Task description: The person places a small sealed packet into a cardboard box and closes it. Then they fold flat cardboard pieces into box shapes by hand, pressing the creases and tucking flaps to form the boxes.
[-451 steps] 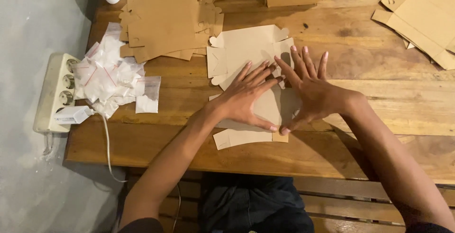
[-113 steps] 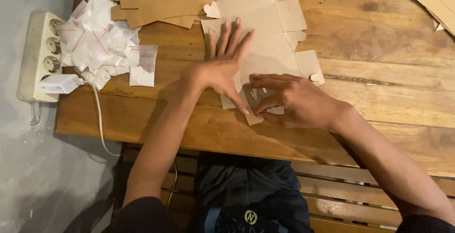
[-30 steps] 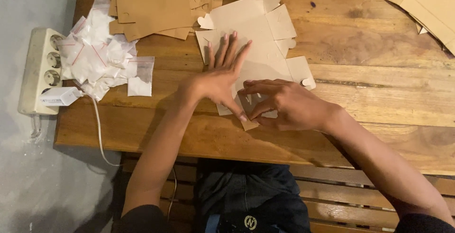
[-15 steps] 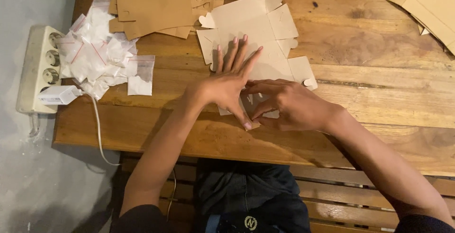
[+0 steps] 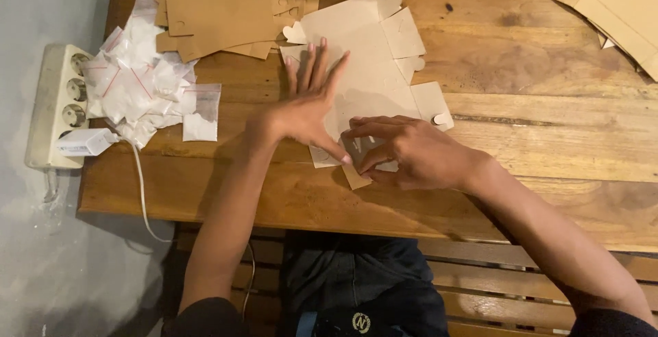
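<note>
We see a wooden bench carrying a stack of brown die-cut cardboard at the far edge and a heap of small clear zip bags to the left, beside a white power strip. In the middle lies a pale flat box blank. Our left hand presses on it, fingers spread flat. Our right hand curls at the blank's near edge, seemingly pinching a small flap there.
</note>
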